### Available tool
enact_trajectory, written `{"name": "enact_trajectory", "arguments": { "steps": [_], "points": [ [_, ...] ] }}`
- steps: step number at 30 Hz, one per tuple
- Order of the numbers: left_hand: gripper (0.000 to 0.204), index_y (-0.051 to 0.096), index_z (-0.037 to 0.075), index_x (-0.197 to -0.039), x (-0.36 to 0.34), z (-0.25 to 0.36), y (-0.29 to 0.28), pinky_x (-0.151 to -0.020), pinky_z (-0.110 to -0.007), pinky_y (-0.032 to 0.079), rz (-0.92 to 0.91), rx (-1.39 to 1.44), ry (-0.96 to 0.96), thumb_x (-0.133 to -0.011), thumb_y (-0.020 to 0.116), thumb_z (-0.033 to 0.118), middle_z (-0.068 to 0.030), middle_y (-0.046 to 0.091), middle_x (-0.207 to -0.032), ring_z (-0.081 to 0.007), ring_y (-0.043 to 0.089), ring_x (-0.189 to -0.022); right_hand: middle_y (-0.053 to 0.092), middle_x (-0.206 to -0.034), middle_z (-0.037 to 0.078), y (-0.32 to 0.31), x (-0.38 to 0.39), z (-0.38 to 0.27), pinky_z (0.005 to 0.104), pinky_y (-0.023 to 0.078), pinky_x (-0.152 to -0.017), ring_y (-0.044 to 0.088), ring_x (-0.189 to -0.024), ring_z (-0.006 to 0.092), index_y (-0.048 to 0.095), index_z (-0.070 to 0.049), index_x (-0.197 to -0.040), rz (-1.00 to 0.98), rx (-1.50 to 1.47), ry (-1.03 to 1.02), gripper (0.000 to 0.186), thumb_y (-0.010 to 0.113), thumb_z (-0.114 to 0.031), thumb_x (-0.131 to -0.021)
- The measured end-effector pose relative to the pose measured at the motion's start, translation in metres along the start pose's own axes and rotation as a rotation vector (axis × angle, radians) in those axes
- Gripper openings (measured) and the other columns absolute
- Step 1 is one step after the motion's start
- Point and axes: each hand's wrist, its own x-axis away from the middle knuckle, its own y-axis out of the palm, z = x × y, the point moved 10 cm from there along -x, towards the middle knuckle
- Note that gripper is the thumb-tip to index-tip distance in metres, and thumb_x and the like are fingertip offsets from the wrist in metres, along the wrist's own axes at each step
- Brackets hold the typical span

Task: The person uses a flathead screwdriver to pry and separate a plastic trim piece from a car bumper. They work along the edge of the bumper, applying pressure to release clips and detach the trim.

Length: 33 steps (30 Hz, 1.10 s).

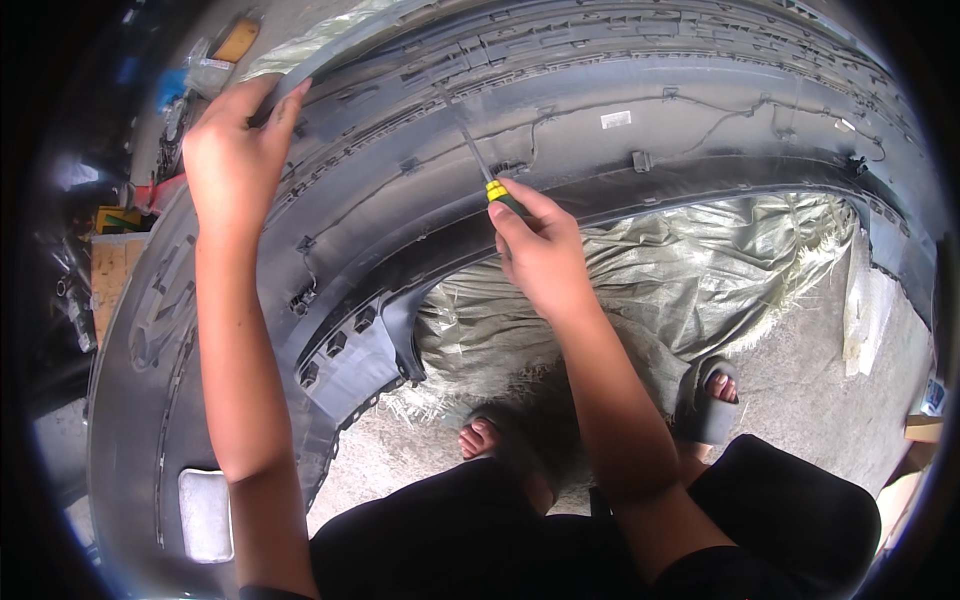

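A large dark grey car bumper [590, 125] curves across the view with its inner side up, showing wiring, clips and a white label. My right hand [540, 245] is closed round the yellow and green handle of a screwdriver [475, 150]. Its long metal shaft points up and left, and the tip meets a slotted row of tabs along the bumper. Farther left, my left hand [240, 150] grips the bumper's far edge, thumb on the near side and fingers curled over. A grey strip runs up and right from that grip.
A pale woven plastic sheet [640, 270] lies crumpled on the concrete floor [800, 385] under the bumper. My sandalled feet stand inside its curve. On the left are a wooden box [118, 280] and assorted parts; cardboard [905, 490] sits at the right edge.
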Motion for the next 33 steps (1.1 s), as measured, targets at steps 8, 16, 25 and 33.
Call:
{"name": "enact_trajectory", "arguments": {
  "steps": [8,16,25,33],
  "points": [
    [0.026,0.076,0.0,-0.096,0.0,0.003,-0.002,-0.074,-0.035,0.058,0.01,-0.02,0.019,-0.082,0.086,0.019,-0.0177,0.074,-0.09,-0.0328,0.072,-0.078,0.057,-0.072,-0.003,-0.007,0.012,0.0,0.0224,0.038,-0.055,0.045,-0.061,0.0034,0.066,0.0,-0.132,0.029,0.057,-0.089,0.039,0.072,-0.018,-0.097],
    [0.025,0.077,-0.001,-0.1,0.0,0.004,0.0,-0.079,-0.033,0.058,-0.036,-0.059,0.024,-0.086,0.084,0.018,-0.0165,0.077,-0.096,-0.0302,0.075,-0.085,0.057,-0.071,-0.004,-0.006,0.002,-0.003,0.0228,0.037,-0.055,0.044,-0.06,0.003,0.067,-0.001,-0.131,0.03,0.003,-0.066,0.039,0.072,-0.017,-0.096],
    [0.024,0.077,-0.001,-0.1,0.0,0.002,0.001,-0.08,-0.033,0.058,-0.05,-0.055,0.003,-0.086,0.084,0.018,-0.0158,0.077,-0.096,-0.0293,0.076,-0.086,0.059,-0.072,-0.004,-0.011,0.001,-0.003,0.0229,0.039,-0.056,0.045,-0.06,0.0032,0.068,0.0,-0.13,0.048,0.081,-0.111,0.039,0.072,-0.018,-0.096],
    [0.024,0.077,-0.001,-0.1,0.0,0.001,0.001,-0.079,-0.033,0.058,-0.065,-0.059,-0.016,-0.087,0.084,0.019,-0.0158,0.077,-0.096,-0.0288,0.076,-0.085,0.058,-0.071,-0.001,-0.004,0.0,0.006,0.0224,0.037,-0.049,0.047,-0.057,0.0042,0.063,-0.002,-0.137,0.025,0.084,-0.111,0.039,0.069,-0.013,-0.1]
  ]
}}
